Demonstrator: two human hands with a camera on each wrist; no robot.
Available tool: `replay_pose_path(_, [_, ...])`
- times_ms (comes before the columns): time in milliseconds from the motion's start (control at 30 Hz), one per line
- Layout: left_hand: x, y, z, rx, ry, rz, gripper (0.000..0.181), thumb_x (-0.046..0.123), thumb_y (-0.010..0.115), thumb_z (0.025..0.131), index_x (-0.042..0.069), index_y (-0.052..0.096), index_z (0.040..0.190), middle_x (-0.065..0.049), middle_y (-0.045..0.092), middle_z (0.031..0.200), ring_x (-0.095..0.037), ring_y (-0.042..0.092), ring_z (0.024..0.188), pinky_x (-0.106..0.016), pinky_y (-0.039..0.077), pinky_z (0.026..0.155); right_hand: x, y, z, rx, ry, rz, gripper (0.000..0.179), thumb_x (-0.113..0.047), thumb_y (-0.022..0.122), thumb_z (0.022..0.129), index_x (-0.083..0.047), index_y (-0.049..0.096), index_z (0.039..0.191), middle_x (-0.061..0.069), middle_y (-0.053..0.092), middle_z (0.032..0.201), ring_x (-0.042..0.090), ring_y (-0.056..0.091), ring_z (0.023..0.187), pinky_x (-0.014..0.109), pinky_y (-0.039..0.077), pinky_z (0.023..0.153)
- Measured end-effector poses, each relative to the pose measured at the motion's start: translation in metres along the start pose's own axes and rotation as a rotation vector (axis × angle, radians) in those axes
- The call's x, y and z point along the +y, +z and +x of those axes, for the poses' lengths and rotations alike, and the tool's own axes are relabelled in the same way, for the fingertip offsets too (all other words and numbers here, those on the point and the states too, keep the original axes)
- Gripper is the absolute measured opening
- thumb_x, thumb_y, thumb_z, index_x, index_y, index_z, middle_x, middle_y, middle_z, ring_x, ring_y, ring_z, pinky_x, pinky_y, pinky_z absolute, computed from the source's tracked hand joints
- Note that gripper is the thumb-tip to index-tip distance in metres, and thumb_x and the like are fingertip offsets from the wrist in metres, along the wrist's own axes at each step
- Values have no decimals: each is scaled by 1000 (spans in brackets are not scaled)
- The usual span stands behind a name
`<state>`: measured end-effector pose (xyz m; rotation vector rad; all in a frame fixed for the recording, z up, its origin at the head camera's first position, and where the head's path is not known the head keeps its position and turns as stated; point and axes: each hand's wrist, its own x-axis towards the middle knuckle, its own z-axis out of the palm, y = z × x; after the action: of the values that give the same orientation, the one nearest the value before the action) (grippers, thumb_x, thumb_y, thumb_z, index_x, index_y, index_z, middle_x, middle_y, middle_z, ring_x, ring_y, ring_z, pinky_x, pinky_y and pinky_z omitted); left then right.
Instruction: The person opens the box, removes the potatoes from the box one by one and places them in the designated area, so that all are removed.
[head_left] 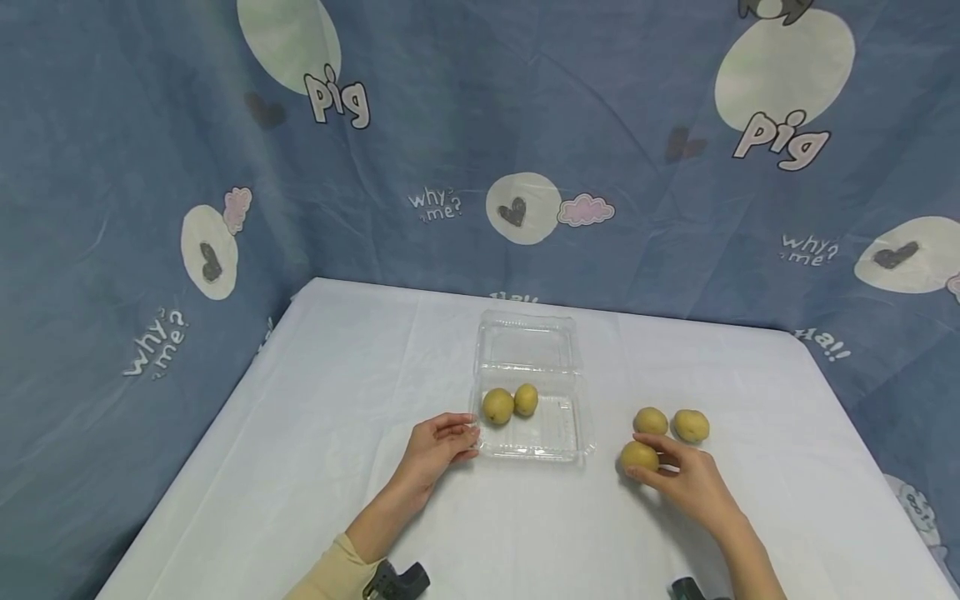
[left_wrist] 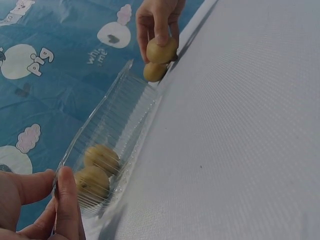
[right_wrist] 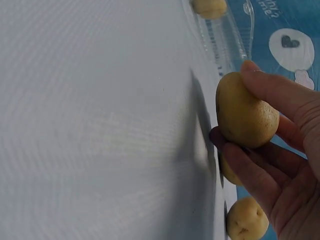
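Note:
A clear plastic clamshell container [head_left: 528, 446] lies with its lid folded back on the white table, two potatoes [head_left: 498, 406] in the left part of its base. My left hand [head_left: 438, 450] pinches the container's left rim between thumb and fingers [left_wrist: 67, 200]. To the right, my right hand [head_left: 686, 483] holds a potato [right_wrist: 245, 112] between thumb and fingers, close over the cloth. Just behind it two more potatoes, one on the left [head_left: 651, 421] and one on the right [head_left: 691, 426], lie side by side on the table.
White cloth [head_left: 337, 375] covers the table. A blue printed curtain [head_left: 420, 108] hangs behind and along the left side. The container's ribbed lid [head_left: 527, 343] lies flat toward the back edge. Dark wrist devices [head_left: 397, 581] show near the bottom.

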<state>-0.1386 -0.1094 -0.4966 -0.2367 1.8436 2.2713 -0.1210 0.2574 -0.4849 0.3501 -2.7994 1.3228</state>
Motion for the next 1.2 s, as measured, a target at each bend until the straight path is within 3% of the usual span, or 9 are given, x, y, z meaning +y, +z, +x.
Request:
replay_pose_path(633, [-1, 0, 0, 4, -1, 19, 35, 1, 71, 88, -12, 58, 117, -10, 60, 93, -14, 62, 80, -27, 60, 74, 8, -1, -1, 38, -17, -67, 48, -8, 85, 75, 1, 65, 119, 17, 67, 112, 34, 65, 102, 24, 59, 78])
replay_pose_path(1200, [-2, 0, 1, 10, 5, 23, 34, 2, 71, 88, -11, 59, 117, -9, 60, 92, -14, 62, 80, -27, 60, 74, 10, -1, -1, 55, -30, -91, 51, -12, 84, 76, 2, 64, 120, 19, 66, 116, 37, 64, 104, 26, 59, 77])
